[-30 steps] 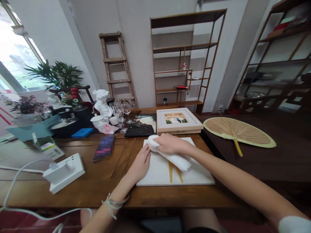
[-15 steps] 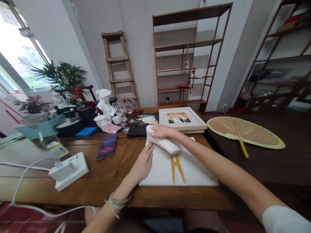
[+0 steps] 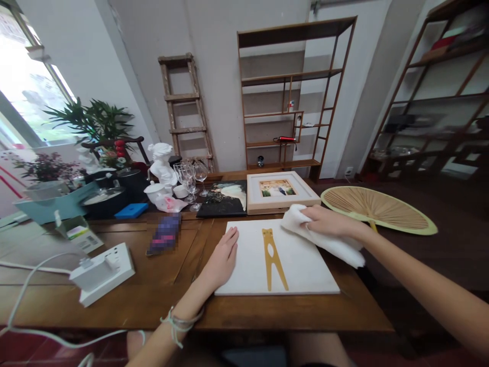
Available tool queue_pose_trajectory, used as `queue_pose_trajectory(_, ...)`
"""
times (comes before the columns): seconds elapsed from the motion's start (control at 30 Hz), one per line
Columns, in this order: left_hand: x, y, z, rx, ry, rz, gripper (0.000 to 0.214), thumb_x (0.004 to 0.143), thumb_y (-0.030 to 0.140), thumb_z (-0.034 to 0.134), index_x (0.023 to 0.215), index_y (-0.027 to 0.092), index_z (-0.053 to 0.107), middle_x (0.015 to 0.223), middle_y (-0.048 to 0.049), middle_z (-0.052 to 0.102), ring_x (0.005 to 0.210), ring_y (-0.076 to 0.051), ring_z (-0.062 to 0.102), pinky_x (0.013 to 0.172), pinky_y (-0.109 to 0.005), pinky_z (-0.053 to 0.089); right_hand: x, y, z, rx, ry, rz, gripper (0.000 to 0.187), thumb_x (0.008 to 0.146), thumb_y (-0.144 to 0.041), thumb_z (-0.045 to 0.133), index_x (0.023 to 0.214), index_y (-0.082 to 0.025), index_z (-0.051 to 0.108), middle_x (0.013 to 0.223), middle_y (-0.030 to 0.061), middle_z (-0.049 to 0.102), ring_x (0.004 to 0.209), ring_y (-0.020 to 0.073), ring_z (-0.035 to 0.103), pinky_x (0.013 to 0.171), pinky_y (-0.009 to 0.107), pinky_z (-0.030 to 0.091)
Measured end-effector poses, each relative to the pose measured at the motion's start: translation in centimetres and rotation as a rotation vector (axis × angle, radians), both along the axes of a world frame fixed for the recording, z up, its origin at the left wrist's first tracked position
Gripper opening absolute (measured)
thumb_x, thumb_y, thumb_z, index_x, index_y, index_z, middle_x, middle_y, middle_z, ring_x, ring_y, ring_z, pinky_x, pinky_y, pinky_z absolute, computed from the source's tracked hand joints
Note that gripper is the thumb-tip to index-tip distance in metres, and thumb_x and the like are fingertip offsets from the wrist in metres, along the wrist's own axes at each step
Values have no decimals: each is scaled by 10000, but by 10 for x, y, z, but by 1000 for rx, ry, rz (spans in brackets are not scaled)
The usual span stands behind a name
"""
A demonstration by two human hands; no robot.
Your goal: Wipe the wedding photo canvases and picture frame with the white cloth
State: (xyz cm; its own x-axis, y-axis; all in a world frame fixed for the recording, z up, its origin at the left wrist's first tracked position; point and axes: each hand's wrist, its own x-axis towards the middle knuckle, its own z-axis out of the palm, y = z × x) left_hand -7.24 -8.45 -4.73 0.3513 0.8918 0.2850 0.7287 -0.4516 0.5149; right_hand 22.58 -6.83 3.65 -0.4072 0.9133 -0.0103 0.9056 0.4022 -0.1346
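A white square canvas [image 3: 301, 265] with a yellow clothespin-like figure [image 3: 272, 257] lies flat on the wooden table [image 3: 153, 285] in front of me. My left hand [image 3: 221, 257] rests flat on the canvas's left edge, fingers together. My right hand [image 3: 324, 220] grips a rolled white cloth [image 3: 336, 245] at the canvas's far right corner, the cloth trailing off over the right edge.
Behind the canvas stand a framed photo [image 3: 278, 189] and a dark picture [image 3: 223, 200]. Wine glasses [image 3: 189, 178], a white bust [image 3: 162, 163], pots and plants crowd the far left. A white power strip [image 3: 101, 272] with cable sits at left. A straw fan [image 3: 376, 206] lies right.
My right hand has swept the cloth from the canvas's far left corner across to its far right corner, uncovering the yellow figure. My left hand has stayed on the left edge.
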Motion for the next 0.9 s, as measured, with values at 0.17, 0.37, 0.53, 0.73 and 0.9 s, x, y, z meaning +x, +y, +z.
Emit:
queue_pose_trajectory(0.17, 2, 0, 2, -23, -20, 11, 440, 880, 210, 321, 1274, 75, 461, 1406, -144, 374, 1320, -208, 303, 1103, -391, 216, -15, -18, -14, 82, -20, 71, 173, 685, -95, 465, 795, -150, 587, 844, 125, 607, 819, 275, 559, 688, 339, 395)
queue_pose_trajectory(0.37, 3, -1, 4, -38, 14, 8, 466, 886, 222, 292, 1292, 39, 430, 1417, -158, 349, 1326, -205, 291, 1106, -390, 208, -30, -14, -35, 141, 26, 162, 323, 678, -14, 426, 928, -117, 602, 1230, 191, 505, 1174, 288, 421, 921, 408, 344)
queue_pose_trajectory(0.53, 2, 0, 1, -6, 36, 4, 455, 892, 230, 290, 1293, 76, 438, 1414, -141, 358, 1322, -207, 300, 1098, -414, 231, -26, -33, -31, 115, 42, 218, 314, 661, -13, 436, 895, -121, 616, 1239, 185, 522, 1235, 257, 381, 1024, 434, 265)
queue_pose_trajectory(0.73, 1, 2, -1, 10, 31, -1, 443, 891, 225, 302, 1286, 93, 451, 1407, -140, 371, 1316, -208, 312, 1091, -422, 248, -22, -117, -21, -49, 76, 227, 421, 631, 14, 399, 909, -202, 630, 1365, 102, 420, 1280, 236, 325, 1025, 415, 291)
queue_pose_trajectory(0.9, 1, 3, -3, 38, -9, -16, 429, 885, 227, 327, 1280, 130, 464, 1400, -113, 393, 1310, -206, 325, 1092, -419, 246, -18, -143, -12, -130, 102, 225, 465, 622, -3, 402, 961, -242, 613, 1336, 52, 462, 1217, 241, 412, 972, 368, 351)
